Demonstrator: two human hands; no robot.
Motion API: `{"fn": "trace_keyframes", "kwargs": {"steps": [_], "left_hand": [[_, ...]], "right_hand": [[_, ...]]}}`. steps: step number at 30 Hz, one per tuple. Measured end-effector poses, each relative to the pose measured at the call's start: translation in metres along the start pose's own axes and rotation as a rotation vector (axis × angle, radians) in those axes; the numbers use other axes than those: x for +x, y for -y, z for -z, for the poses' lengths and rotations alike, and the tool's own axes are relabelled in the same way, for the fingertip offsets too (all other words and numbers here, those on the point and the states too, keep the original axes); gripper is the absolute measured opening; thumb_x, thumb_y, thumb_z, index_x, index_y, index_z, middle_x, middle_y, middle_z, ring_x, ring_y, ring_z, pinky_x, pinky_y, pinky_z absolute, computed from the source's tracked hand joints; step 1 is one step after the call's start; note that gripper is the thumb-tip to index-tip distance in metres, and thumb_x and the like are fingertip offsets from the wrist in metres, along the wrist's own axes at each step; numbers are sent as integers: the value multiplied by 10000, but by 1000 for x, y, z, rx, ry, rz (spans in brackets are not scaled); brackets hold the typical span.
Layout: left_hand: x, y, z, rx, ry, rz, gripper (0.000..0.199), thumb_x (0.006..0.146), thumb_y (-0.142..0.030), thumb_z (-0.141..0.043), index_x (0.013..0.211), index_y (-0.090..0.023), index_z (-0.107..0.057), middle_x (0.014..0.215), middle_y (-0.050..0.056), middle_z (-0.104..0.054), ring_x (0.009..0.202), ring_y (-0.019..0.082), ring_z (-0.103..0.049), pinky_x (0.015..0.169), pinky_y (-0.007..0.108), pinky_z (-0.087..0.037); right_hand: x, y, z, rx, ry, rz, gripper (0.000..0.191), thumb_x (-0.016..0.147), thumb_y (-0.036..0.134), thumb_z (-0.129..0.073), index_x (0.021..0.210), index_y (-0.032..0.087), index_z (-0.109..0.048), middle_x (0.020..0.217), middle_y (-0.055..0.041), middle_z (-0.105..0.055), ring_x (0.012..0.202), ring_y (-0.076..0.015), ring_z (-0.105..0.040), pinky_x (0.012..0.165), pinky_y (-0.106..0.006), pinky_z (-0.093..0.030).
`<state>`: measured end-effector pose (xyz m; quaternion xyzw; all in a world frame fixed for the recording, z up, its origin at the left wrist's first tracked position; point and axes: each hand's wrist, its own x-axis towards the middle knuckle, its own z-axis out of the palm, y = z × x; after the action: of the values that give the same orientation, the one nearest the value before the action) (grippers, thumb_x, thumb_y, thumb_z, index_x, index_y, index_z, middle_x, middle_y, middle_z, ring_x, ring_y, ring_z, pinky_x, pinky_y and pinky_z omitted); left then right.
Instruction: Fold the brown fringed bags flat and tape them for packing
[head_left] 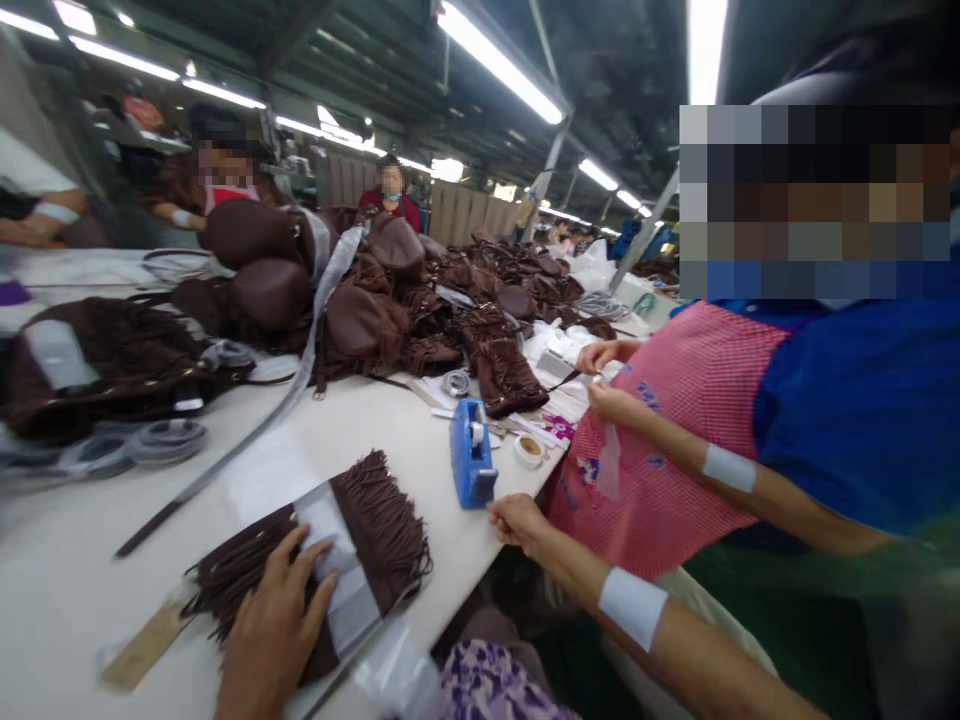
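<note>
Left hand (281, 610): palm down, fingers spread wide; resting on the pale wrap (334, 560) around the bag (375, 510).
Right hand (517, 522): fingers curled narrow, fingertips together just beside the near end of the blue dispenser (466, 460); cannot tell whether anything is held.
Bag axis: long axis runs from near left to far right; fringe at both ends, wrap across the middle.
Bag position: flat on the table (405, 420), under the left hand's fingers, left of the right hand and well apart from it.
Tag (146, 645): at the bag's left end.
</note>
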<state>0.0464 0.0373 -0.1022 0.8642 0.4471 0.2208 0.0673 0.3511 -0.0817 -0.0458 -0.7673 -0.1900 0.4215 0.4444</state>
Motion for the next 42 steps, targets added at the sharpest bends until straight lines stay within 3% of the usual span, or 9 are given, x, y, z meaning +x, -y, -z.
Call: {"fn": "trace_keyframes", "kwargs": {"steps": [4, 7, 10, 15, 22, 28, 31, 36, 42], "left_hand": [[0, -5, 6, -18, 6, -6, 326, 965, -320, -421, 1267, -268, -533, 1499, 62, -401, 1216, 233, -551, 898, 365, -498], [0, -6, 9, -37, -1, 12, 314, 954, -285, -450, 1257, -270, -531, 1504, 63, -394, 1237, 231, -534, 931, 371, -480], [-2, -6, 10, -47, -4, 30, 320, 947, -276, -467, 1261, -265, -528, 1502, 75, -394, 1194, 233, -560, 928, 376, -478], [-4, -7, 12, -67, -9, 30, 334, 936, -256, -481, 1267, -260, -525, 1506, 91, -381, 1132, 235, -589, 892, 380, -483], [-5, -5, 11, -85, -33, 12, 361, 921, -208, -469, 1275, -256, -521, 1506, 100, -384, 1196, 258, -547, 905, 401, -462], [-5, 3, 17, -222, 51, -18, 415, 883, -200, -488, 1293, -254, -516, 1511, 99, -362, 1253, 267, -502, 964, 430, -436], [-5, 4, 18, -251, 71, -21, 384, 899, -271, -517, 1283, -271, -515, 1511, 88, -357, 1241, 268, -511, 937, 423, -448], [-4, -1, 15, -139, 55, 20, 383, 867, -151, -525, 1231, -270, -517, 1496, 83, -372, 1130, 253, -567, 855, 393, -449], [-4, -3, 17, -124, 64, 6, 387, 872, -149, -520, 1240, -268, -492, 1501, 85, -352, 1133, 254, -566, 843, 383, -442]], "right_hand": [[-20, -3, -32, -104, 171, -20, 278, 938, 362, -590, 1096, 135, -607, 991, -61, -658, 793, -150, -638, 702, -312, -556], [-31, 8, -72, -171, 327, 47, 220, 887, 351, -624, 951, 141, -609, 727, 1, -659, 547, -84, -563, 545, -205, -492], [-37, 24, -115, -343, 506, 145, 118, 868, 258, -575, 930, 160, -595, 670, 21, -658, 482, -65, -527, 483, -165, -445], [-39, 34, -158, -603, 506, 198, 76, 822, 164, -563, 858, 165, -630, 663, 4, -683, 494, -76, -560, 469, -156, -412], [-48, 36, -176, -987, 333, 357, 111, 797, 224, -608, 757, 193, -706, 672, -38, -719, 782, -192, -691, 690, -241, -480], [-52, 37, -186, -1205, 252, 414, 154, 762, 212, -632, 851, 175, -751, 895, -123, -752, 920, -269, -697, 746, -291, -501], [-52, 37, -187, -1257, 248, 428, 169, 745, 215, -657, 874, 173, -757, 903, -127, -752, 905, -270, -703, 720, -278, -507], [-53, 35, -188, -1274, 250, 444, 199, 829, 254, -589, 820, 148, -757, 791, -132, -744, 833, -242, -708, 677, -255, -504], [-54, 38, -189, -1229, 281, 416, 163, 789, 211, -624, 703, 141, -744, 672, -109, -722, 736, -226, -700, 633, -245, -481]]}}
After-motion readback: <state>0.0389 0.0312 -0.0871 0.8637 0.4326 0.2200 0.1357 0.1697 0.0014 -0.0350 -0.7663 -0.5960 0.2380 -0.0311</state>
